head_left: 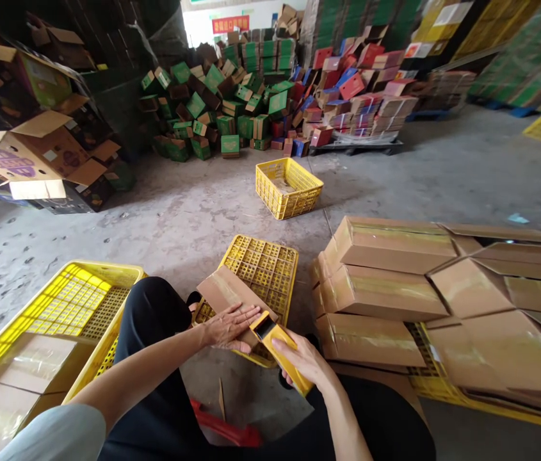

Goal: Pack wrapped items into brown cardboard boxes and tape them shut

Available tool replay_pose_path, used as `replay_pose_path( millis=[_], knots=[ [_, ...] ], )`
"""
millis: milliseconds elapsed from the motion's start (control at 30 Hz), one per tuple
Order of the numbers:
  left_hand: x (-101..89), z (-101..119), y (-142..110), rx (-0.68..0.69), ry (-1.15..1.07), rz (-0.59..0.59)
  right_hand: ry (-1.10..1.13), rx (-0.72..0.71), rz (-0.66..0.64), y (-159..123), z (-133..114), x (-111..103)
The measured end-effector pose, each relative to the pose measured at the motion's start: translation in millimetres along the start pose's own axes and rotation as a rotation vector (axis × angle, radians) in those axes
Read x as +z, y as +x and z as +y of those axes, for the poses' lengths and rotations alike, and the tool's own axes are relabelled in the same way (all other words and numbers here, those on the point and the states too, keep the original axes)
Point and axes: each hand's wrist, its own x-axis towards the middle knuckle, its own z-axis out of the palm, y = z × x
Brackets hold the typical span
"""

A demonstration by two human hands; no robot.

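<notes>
Head view: left hand [232, 328] spread on a carton [232, 292], partly hiding it; right hand [305, 360] gripping a yellow tool [274, 340]

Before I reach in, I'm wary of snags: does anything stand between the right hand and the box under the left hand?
Only the yellow tool held in the right hand, at the right end of the cardboard box; the left hand lies on the box.
</notes>
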Motion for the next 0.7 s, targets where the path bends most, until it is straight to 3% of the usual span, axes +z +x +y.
replay_pose_path(
  millis=[700],
  knots=[
    [4.4, 1.5, 1.2, 0.032, 0.013, 0.011, 0.044, -0.051, 0.014, -17.4, 4.8, 5.9]
  ],
)
